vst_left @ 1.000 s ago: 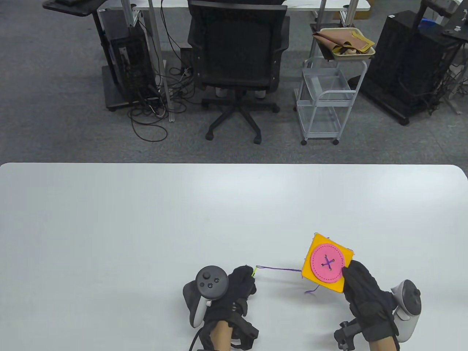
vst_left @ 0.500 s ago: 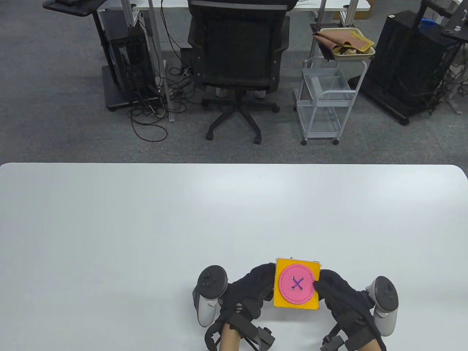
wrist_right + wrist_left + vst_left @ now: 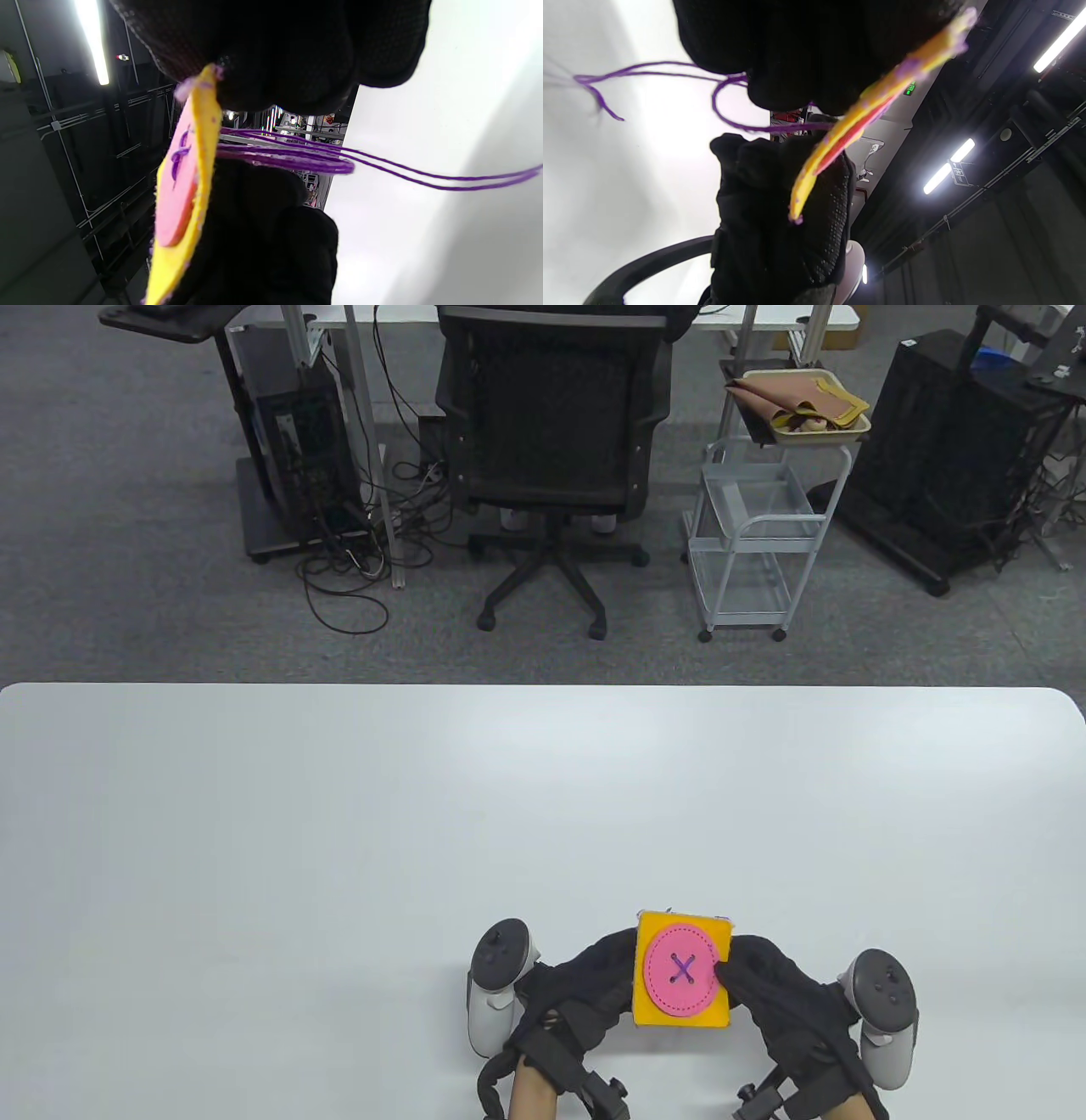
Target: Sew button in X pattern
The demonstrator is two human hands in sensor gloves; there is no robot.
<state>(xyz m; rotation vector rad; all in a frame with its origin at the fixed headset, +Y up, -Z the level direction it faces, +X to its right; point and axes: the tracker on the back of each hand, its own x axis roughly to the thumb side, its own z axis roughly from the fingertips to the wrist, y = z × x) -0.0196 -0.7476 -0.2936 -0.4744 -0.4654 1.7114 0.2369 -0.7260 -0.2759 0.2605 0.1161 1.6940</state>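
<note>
Between both hands [image 3: 679, 984], pink button [image 3: 681, 972] shows purple X.

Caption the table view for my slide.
Both gloved hands hold a yellow felt square bearing a pink button cross-stitched in purple.

A white table [image 3: 339, 814] with rounded corners stands on grey carpet [image 3: 127, 602].

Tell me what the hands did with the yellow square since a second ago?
The right hand carried the yellow square down and leftward, toward the left hand. The left hand, which was pulling the purple thread out sideways, came across and took hold of the square's left edge. Now both hands hold it, squared up. The pink button with its purple X looks the same, and the white table has not moved.
</note>
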